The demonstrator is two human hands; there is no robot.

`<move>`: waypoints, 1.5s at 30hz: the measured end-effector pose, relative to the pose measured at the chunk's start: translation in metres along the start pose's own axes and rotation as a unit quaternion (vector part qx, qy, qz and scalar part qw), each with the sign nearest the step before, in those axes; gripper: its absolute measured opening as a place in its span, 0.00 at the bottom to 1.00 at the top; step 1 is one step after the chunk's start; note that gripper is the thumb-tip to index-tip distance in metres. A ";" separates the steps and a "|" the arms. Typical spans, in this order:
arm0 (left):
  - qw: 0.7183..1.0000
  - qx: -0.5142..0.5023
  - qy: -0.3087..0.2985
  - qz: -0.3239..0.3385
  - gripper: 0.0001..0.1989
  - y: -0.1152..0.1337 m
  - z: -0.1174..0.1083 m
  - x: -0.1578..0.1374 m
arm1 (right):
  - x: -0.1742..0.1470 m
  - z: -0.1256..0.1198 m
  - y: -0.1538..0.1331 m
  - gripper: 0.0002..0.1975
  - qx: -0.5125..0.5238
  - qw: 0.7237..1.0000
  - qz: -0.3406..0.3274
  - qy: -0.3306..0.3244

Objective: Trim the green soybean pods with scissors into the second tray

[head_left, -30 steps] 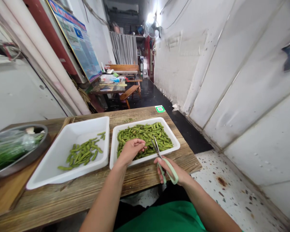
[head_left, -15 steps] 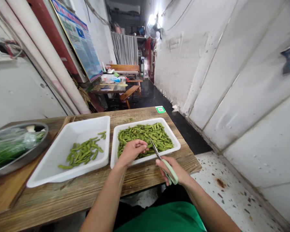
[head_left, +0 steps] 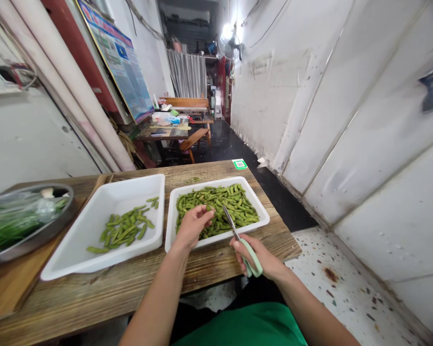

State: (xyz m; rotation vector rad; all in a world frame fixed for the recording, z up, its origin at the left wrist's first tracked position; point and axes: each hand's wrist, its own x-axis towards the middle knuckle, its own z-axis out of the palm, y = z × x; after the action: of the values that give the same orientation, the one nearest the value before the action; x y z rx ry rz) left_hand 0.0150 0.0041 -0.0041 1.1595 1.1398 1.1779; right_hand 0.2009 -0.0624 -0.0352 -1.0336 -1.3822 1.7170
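Note:
My left hand [head_left: 194,225] is pinched above the near left part of the right white tray [head_left: 265,217], with a green soybean pod [head_left: 209,208] mostly hidden at its fingertips. Scissors [head_left: 251,254] with pale green handles are gripped in my right hand [head_left: 257,255]. Their blades point up and left over the heap of soybean pods [head_left: 234,199] that fills this tray. A gap separates the blades from my left fingertips. In the left white tray [head_left: 72,254] lies a smaller group of pods [head_left: 124,227], gathered mostly toward its right side.
On the wooden table [head_left: 130,293], a metal bowl [head_left: 67,211] with bagged green vegetables stands at the far left on a wooden board [head_left: 29,276]. Green scraps [head_left: 192,180] lie behind the right tray. A QR-code card [head_left: 239,164] marks the far right corner.
My left hand has shifted slightly left and up, away from the scissors. The scissors have moved slightly left. The trays look the same.

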 end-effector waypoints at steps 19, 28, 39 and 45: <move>0.978 0.174 -0.111 -0.004 0.15 0.017 0.009 -0.016 | 0.001 0.006 -0.015 0.23 -0.032 0.999 0.007 0.017; 0.942 0.330 -0.051 0.033 0.14 0.010 0.003 -0.014 | 0.004 0.008 -0.011 0.24 -0.007 0.997 0.058 0.042; 0.689 0.625 0.367 0.035 0.21 0.042 -0.081 -0.022 | 0.000 -0.004 0.003 0.24 0.197 0.979 0.026 -0.048; 0.776 0.619 0.076 0.094 0.14 0.010 0.002 0.008 | 0.000 0.000 0.002 0.24 0.127 0.991 0.037 0.003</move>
State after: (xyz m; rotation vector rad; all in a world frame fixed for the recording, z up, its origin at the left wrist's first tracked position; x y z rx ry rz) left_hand 0.0167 0.0123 0.0061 2.2099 2.0718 0.5399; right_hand 0.2010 -0.0622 -0.0377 -0.9560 -1.0988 1.8841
